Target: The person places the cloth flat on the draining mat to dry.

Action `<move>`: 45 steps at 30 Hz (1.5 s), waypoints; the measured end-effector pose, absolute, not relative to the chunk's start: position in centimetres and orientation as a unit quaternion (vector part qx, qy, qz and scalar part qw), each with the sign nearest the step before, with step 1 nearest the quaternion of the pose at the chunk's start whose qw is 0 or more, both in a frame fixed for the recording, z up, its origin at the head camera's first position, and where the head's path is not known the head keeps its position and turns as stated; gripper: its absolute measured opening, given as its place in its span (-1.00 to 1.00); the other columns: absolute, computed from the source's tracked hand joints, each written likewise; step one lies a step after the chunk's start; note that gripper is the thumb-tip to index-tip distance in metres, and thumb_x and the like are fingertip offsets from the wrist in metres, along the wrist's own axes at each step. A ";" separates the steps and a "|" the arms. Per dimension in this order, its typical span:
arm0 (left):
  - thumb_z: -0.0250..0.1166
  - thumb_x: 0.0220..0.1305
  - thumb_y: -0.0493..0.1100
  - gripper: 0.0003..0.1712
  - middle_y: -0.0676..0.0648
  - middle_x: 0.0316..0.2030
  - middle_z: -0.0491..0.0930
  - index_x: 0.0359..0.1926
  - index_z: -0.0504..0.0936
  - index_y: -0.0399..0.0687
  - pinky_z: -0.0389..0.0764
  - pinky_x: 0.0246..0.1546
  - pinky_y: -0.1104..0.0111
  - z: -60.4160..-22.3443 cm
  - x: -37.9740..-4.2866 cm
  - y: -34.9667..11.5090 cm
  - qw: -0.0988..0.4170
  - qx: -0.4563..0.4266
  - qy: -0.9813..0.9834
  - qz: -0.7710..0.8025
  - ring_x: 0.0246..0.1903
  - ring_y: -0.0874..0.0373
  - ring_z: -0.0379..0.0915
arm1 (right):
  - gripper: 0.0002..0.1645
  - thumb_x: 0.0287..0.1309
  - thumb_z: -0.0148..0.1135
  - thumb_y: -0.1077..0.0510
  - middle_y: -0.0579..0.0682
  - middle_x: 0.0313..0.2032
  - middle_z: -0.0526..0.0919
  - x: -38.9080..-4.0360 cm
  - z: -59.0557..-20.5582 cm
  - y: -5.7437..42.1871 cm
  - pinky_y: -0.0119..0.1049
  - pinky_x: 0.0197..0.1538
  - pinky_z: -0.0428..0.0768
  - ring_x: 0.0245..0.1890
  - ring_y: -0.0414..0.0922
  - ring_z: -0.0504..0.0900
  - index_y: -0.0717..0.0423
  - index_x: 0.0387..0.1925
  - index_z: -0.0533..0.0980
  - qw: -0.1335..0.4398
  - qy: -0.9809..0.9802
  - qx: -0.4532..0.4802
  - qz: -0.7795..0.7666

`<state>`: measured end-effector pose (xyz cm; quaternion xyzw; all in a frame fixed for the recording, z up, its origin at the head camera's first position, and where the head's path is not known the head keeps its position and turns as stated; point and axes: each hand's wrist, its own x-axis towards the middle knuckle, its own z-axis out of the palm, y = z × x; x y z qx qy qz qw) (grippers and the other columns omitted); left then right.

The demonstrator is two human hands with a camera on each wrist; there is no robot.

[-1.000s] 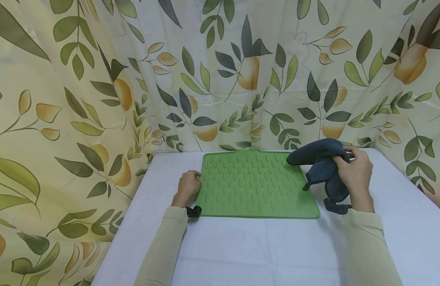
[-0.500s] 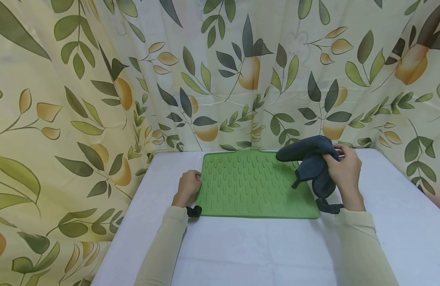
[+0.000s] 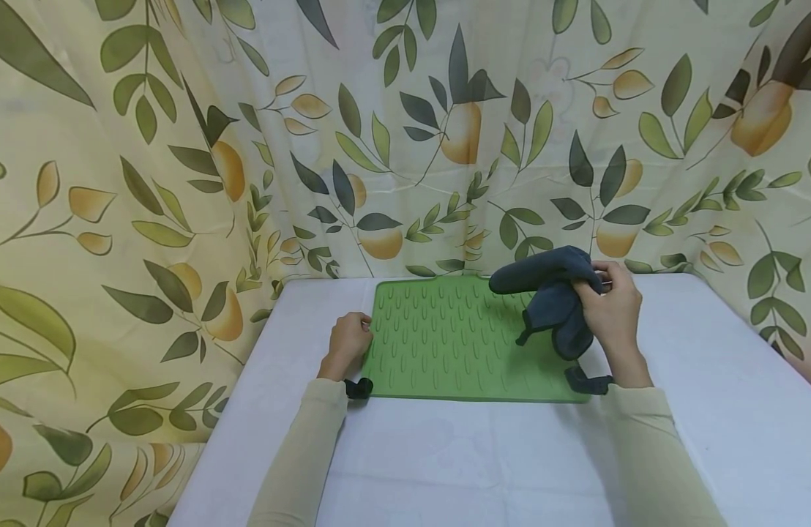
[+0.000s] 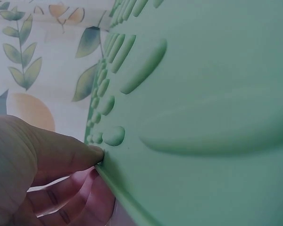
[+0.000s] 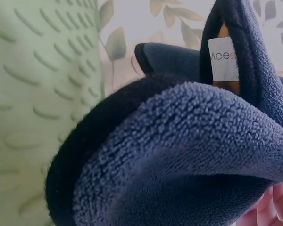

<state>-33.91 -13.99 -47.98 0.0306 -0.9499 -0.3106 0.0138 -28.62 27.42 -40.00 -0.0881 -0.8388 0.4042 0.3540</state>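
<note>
A green silicone drying mat (image 3: 438, 344) with rows of raised ridges lies on the table. At its left edge, my left hand (image 3: 348, 342) pinches the rim, thumb on top and fingers below, as the left wrist view shows. My right hand (image 3: 613, 311) grips a bunched dark blue microfiber cloth (image 3: 555, 307) over the mat's right side. Folds of the cloth (image 5: 188, 136) fill much of the right wrist view, with plush pile, dark edging and a white label (image 5: 223, 59). Most of the right hand is hidden behind it there.
A white cloth (image 3: 432, 461) covers the table. Behind and to the left hangs a curtain (image 3: 405, 183) printed with leaves and fruit, close to the table's far edge. Black straps (image 3: 359, 389) sit at both wrists.
My right hand has carried the microfiber cloth leftward, from beside the mat's right edge to over its right part. My left hand has stayed at the mat's left edge.
</note>
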 end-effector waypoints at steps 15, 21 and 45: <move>0.17 0.23 -0.29 -0.63 0.00 -0.38 0.61 0.07 0.62 -0.16 0.41 -0.45 0.40 -48.1 -34.0 -14.1 0.015 0.023 -0.952 -0.305 -0.43 0.16 0.47 | -0.62 0.18 0.27 0.08 0.20 -0.15 0.60 -28.9 -41.0 23.9 -0.30 -0.20 0.36 -0.27 -0.10 0.46 0.19 -0.01 0.54 0.342 -0.838 -0.026 0.424; 0.18 0.22 -0.28 -0.63 0.00 -0.37 0.63 0.06 0.62 -0.16 0.43 -0.42 0.39 -47.9 -33.9 -14.1 0.017 0.020 -0.952 -0.306 -0.42 0.16 0.48 | -0.63 0.16 0.30 0.12 0.18 -0.15 0.59 -29.2 -41.5 22.6 -0.29 -0.20 0.39 -0.27 -0.12 0.47 0.18 -0.02 0.54 0.342 -0.833 -0.003 0.434; 0.17 0.22 -0.29 -0.63 -0.02 -0.34 0.65 0.07 0.62 -0.15 0.48 -0.35 0.36 -47.7 -34.0 -14.1 0.016 0.024 -0.953 -0.303 -0.39 0.14 0.49 | -0.62 0.13 0.31 0.22 0.21 -0.15 0.57 -29.6 -44.9 17.8 -0.01 -0.13 0.48 -0.18 0.10 0.56 0.23 -0.02 0.49 0.251 -0.882 0.099 0.387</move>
